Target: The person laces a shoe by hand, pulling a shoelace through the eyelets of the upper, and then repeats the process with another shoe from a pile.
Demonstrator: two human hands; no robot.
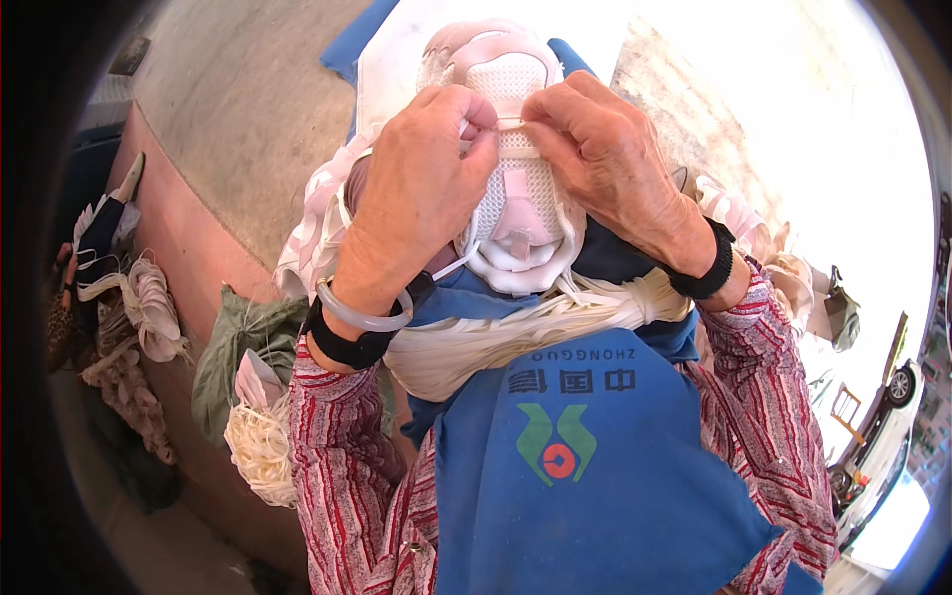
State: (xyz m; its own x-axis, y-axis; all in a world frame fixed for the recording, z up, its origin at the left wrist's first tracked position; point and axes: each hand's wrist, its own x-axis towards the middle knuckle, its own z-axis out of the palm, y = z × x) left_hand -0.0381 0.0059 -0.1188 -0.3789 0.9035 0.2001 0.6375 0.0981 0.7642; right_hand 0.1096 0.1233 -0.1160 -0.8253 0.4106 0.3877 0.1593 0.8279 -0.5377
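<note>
One blue apron is nearest, w/ a fat bunch of cream laces at its top edge. Just past that, btwn the hands, is the pink-and-white shoe, toe pointing away. L hand & R hand each pinch a thin white lace across it; fingertips partly hidden. Shoe's prob. light, soft at the mesh, not slippery or easy to break. Best hold: its sides or the puffy heel rim. Lace prob. floppy, so pinch close to the shoe. Off L, a crumpled green sack; can't tell what's inside. By it, a cream lace heap; can't tell if a bag holds it. Way off R, a white car.
</note>
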